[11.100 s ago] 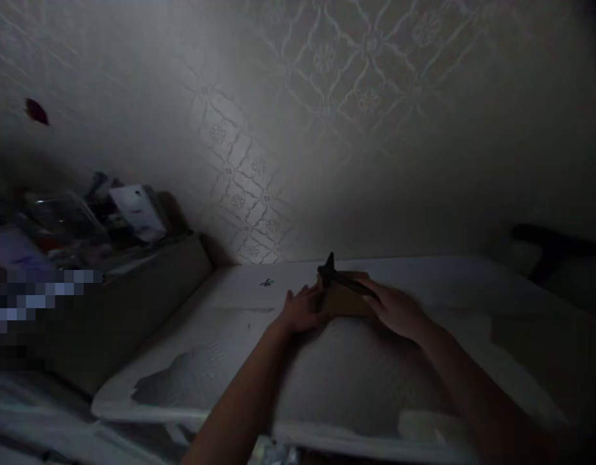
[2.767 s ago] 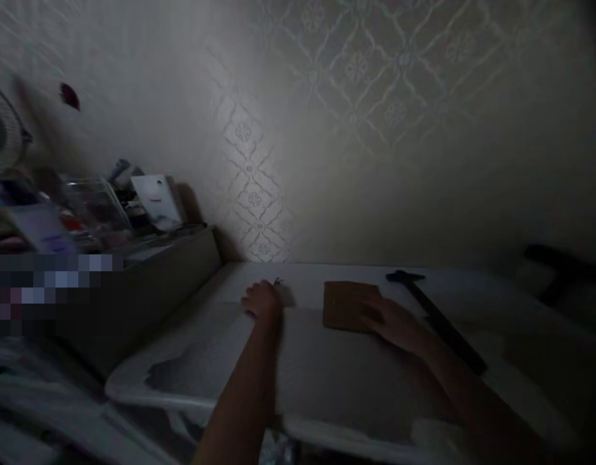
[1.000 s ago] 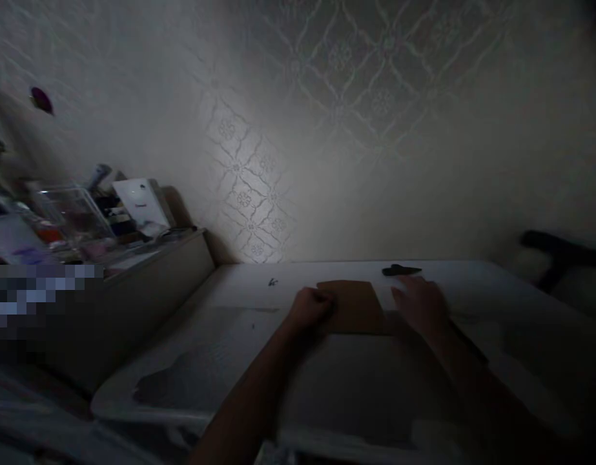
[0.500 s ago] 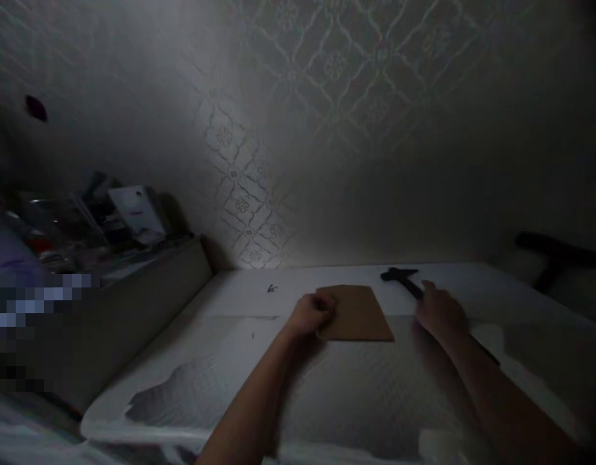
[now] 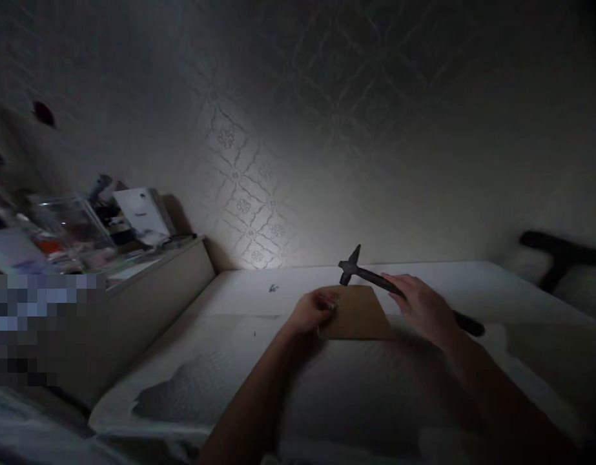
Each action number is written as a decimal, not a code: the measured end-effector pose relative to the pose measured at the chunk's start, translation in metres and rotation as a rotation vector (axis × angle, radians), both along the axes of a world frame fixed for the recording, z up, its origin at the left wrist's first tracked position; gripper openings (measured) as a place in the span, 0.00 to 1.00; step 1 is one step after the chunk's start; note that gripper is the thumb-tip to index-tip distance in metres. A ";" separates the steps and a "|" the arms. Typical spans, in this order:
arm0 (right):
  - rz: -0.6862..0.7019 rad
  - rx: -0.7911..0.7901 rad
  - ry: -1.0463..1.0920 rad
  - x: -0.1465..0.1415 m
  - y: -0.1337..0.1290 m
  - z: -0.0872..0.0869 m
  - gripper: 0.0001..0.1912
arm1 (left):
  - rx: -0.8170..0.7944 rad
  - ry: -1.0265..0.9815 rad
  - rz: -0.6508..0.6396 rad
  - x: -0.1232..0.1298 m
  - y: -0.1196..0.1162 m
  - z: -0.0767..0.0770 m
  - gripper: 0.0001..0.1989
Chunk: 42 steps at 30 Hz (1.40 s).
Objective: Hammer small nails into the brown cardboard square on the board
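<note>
Head view shows me work under way, I judge: the right hand (image 5: pixel 421 307) is wrapped round a dark, slim-handled hammer (image 5: pixel 375 278), raised off the white desk (image 5: pixel 239 294). The flat brown rectangular board (image 5: pixel 360 316) lies on the desk, the left hand (image 5: pixel 308 314) curled over its left side, blocking my view; I can't tell what those fingers grip, or what remains. Small dark pieces (image 5: pixel 273 289) lie farther left.

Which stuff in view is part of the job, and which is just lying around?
Job (likely):
hammer, in the right hand
brown board, left hand on it
small dark pieces, loose on the table

Lying about, apparently:
white box, left
clear case beside it
dark T-shaped object, far right
</note>
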State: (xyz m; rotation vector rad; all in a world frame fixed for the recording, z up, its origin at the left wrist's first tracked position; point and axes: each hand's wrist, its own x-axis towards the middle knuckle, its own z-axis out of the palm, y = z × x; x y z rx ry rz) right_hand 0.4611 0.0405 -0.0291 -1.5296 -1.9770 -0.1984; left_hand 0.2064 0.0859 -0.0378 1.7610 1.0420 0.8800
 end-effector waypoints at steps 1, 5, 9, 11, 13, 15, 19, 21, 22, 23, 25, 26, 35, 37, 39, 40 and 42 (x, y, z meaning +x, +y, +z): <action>0.015 0.004 -0.009 -0.001 -0.001 0.000 0.23 | -0.001 0.008 0.005 0.000 0.000 0.000 0.15; 0.072 0.011 -0.011 -0.004 -0.003 0.003 0.21 | -0.009 0.012 0.035 0.001 0.000 -0.002 0.16; 0.155 -0.017 0.009 -0.007 -0.004 0.005 0.22 | -0.015 0.010 0.053 0.002 -0.001 0.000 0.17; 0.165 -0.035 0.012 -0.008 -0.004 0.005 0.23 | -0.008 0.011 0.051 0.002 -0.002 0.001 0.17; 0.170 -0.055 0.010 -0.010 -0.005 0.006 0.23 | -0.003 0.012 0.056 0.002 -0.002 0.001 0.16; 0.190 -0.078 -0.004 -0.012 -0.006 0.006 0.23 | 0.001 0.030 0.063 0.001 -0.002 0.001 0.15; 0.232 -0.088 -0.010 -0.016 -0.007 0.007 0.23 | 0.014 0.052 0.059 0.001 -0.002 0.001 0.16; 0.232 -0.067 0.002 -0.016 -0.007 0.007 0.23 | -0.017 0.021 0.054 0.002 -0.002 0.002 0.16; 0.226 -0.056 0.006 -0.016 -0.007 0.007 0.23 | -0.032 0.007 0.052 0.002 -0.002 0.002 0.16; 0.221 -0.049 0.005 -0.015 -0.007 0.007 0.23 | -0.043 0.001 0.051 0.002 -0.002 0.003 0.16; 0.220 -0.042 -0.009 -0.015 -0.007 0.006 0.23 | -0.043 0.001 0.054 0.002 -0.002 0.003 0.16; 0.222 -0.040 -0.020 -0.014 -0.006 0.006 0.22 | -0.033 0.009 0.055 0.002 -0.002 0.003 0.16; 0.231 -0.017 -0.022 -0.014 -0.006 0.005 0.22 | -0.007 0.027 0.051 0.000 -0.001 0.001 0.15; 0.237 -0.033 -0.024 -0.014 -0.006 0.004 0.23 | -0.002 0.040 0.041 0.000 -0.001 0.000 0.15; 0.226 -0.027 -0.020 -0.014 -0.006 0.003 0.23 | -0.006 0.045 0.032 -0.001 0.000 0.000 0.17; 0.218 -0.019 -0.016 -0.014 -0.006 0.003 0.22 | -0.009 0.048 0.030 -0.001 0.000 0.000 0.18; 0.212 -0.007 -0.017 -0.014 -0.006 0.003 0.22 | -0.020 0.062 0.019 -0.003 -0.001 0.003 0.20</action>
